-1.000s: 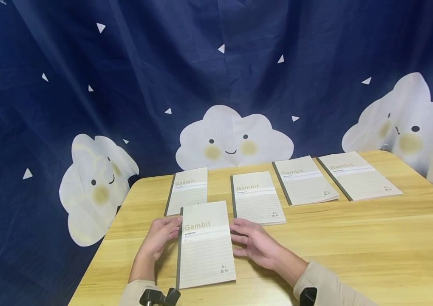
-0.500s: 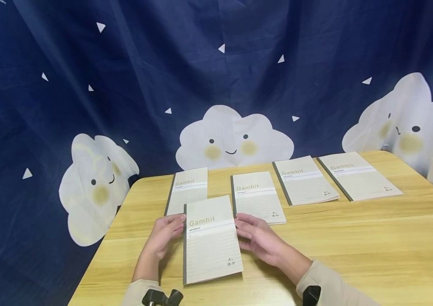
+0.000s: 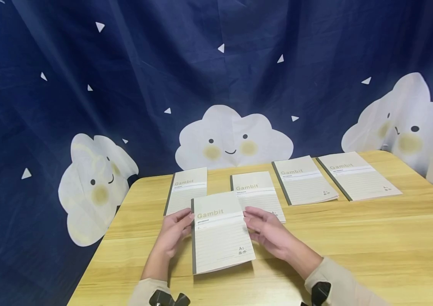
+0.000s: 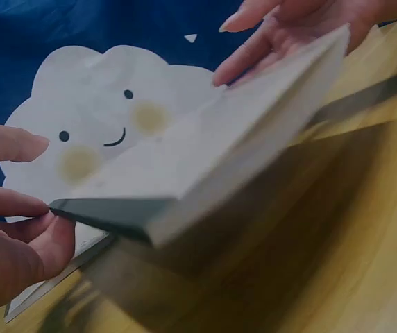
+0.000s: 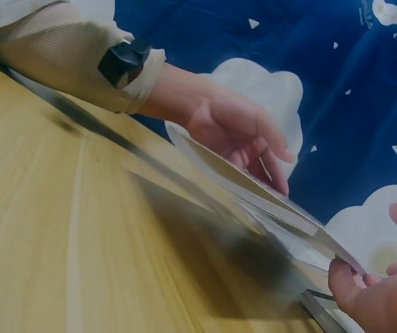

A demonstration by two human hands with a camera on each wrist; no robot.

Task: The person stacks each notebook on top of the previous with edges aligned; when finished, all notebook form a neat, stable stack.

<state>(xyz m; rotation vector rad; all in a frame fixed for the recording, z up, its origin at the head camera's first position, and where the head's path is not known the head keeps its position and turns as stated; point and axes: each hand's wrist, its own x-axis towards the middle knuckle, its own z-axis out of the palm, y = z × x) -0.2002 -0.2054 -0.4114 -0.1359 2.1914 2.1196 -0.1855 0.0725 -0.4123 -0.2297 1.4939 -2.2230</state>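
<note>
Hands on both edges, left hand point(image 3: 176, 231) and right hand point(image 3: 267, 231) pinching the lifted notebook point(image 3: 220, 231) above the counter point(image 3: 354, 246), probably carrying it over; next, lowering squarely onto the notebook behind point(image 3: 256, 191).

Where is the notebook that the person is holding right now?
In the head view, the held notebook sits left of centre at the near table edge, between the left hand and right hand, its far end over two flat notebooks.
</note>
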